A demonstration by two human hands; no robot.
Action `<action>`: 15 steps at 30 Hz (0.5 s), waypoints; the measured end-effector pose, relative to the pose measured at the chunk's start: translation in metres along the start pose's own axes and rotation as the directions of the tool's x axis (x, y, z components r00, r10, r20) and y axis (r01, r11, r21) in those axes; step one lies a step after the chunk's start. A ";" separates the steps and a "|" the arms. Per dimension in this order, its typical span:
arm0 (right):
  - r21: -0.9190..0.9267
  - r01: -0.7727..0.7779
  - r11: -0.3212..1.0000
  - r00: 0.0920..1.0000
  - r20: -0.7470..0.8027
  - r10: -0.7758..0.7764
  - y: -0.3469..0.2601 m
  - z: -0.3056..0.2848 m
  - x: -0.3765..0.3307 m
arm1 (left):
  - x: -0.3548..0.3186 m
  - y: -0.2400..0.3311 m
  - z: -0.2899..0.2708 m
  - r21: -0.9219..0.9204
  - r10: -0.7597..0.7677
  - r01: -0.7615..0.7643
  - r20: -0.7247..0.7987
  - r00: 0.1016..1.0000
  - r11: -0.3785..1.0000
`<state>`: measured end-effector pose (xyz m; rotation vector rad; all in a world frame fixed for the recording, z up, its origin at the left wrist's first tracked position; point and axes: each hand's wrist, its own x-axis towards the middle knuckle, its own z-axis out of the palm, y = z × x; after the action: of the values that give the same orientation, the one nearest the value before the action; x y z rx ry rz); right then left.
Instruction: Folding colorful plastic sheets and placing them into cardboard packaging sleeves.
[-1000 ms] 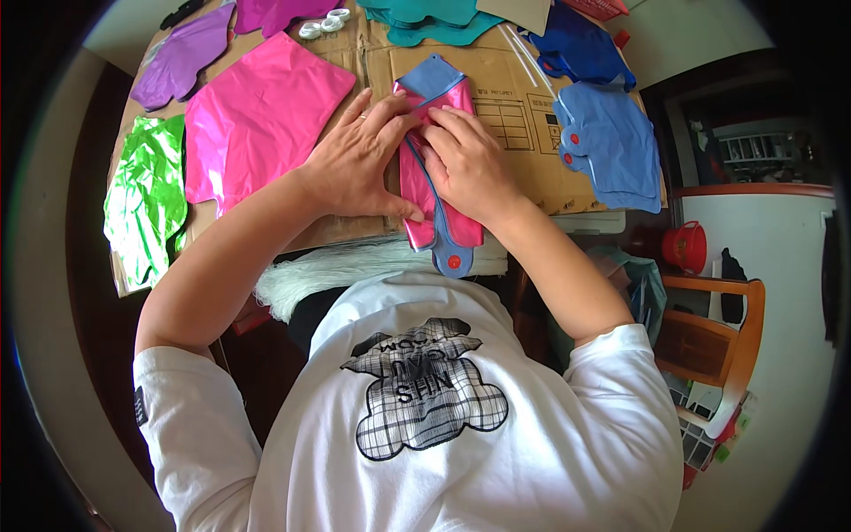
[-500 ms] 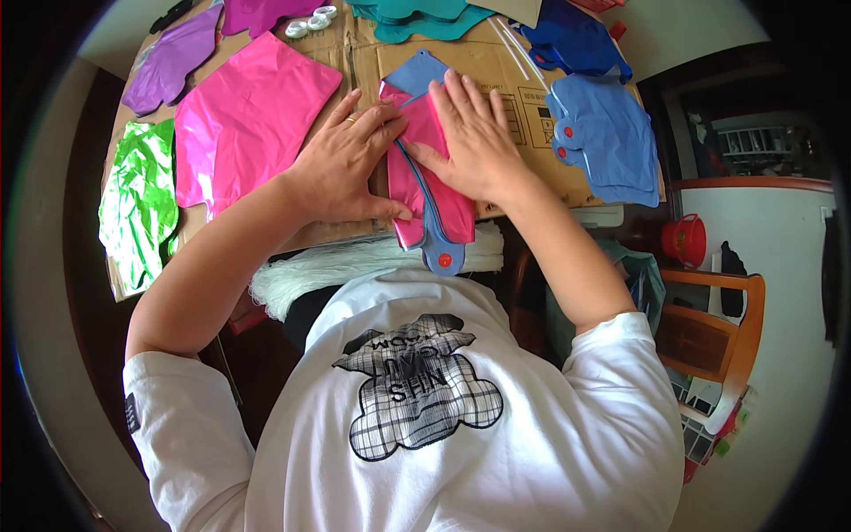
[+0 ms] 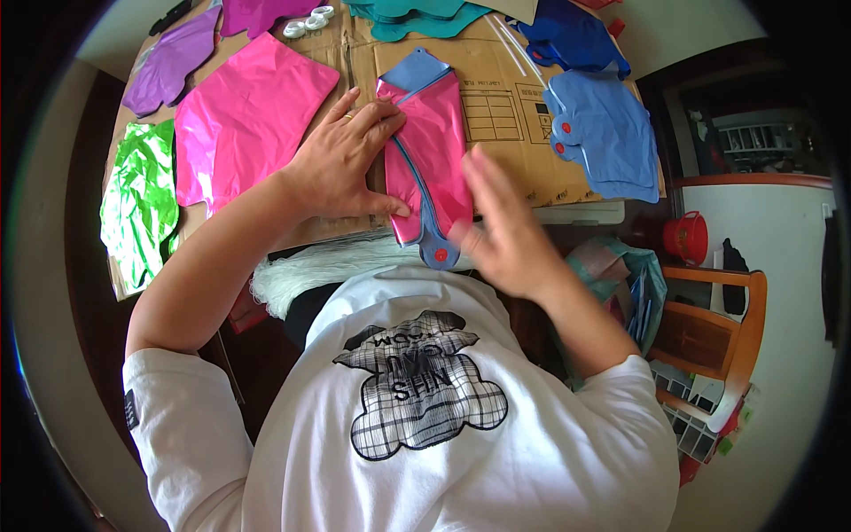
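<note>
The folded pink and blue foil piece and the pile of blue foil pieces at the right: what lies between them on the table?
In the head view, only bare brown cardboard with a printed grid lies between the folded piece and the blue pile.

Two pink foil balloons (image 3: 253, 120), one green (image 3: 137, 204)

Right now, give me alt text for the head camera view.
A person's left hand presses flat on a folded pink and blue foil balloon on a cardboard-covered table, while the blurred right hand hovers beside it. More flat foil balloons lie around.
</note>
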<state>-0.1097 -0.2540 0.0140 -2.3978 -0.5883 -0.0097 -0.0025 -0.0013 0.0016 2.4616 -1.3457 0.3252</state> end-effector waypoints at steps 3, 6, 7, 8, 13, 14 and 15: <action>0.558 -0.286 0.779 0.925 -0.052 0.377 0.030 -0.022 0.041 | -0.002 -0.001 0.001 -0.014 -0.002 0.002 -0.010 1.000 1.000; 0.607 -0.585 0.537 0.786 0.262 0.560 0.029 -0.037 0.079 | -0.004 -0.001 -0.001 -0.056 -0.041 0.043 0.037 0.998 0.997; 0.586 -0.631 0.509 0.759 0.328 0.563 0.026 -0.038 0.087 | -0.005 -0.001 0.001 -0.056 -0.037 0.038 0.022 0.999 0.998; 0.562 -0.674 0.480 0.728 0.392 0.563 0.023 -0.039 0.094 | -0.006 -0.001 0.003 -0.055 -0.032 0.032 0.006 0.999 0.998; 0.441 -0.733 0.518 0.680 0.446 0.582 0.016 -0.040 0.109 | -0.008 -0.001 0.005 -0.064 -0.033 0.031 -0.027 0.999 0.997; 0.433 -0.718 0.546 0.696 0.428 0.576 0.013 -0.036 0.110 | -0.009 -0.001 0.006 -0.062 -0.034 0.032 -0.031 0.999 0.998; 0.402 -0.721 0.565 0.693 0.430 0.578 0.014 -0.031 0.112 | -0.010 -0.001 0.006 -0.062 -0.038 0.036 -0.034 0.999 0.997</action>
<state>0.0009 -0.2366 0.0477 -1.9007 0.2407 0.7146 -0.0064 0.0048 -0.0079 2.4160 -1.2753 0.3124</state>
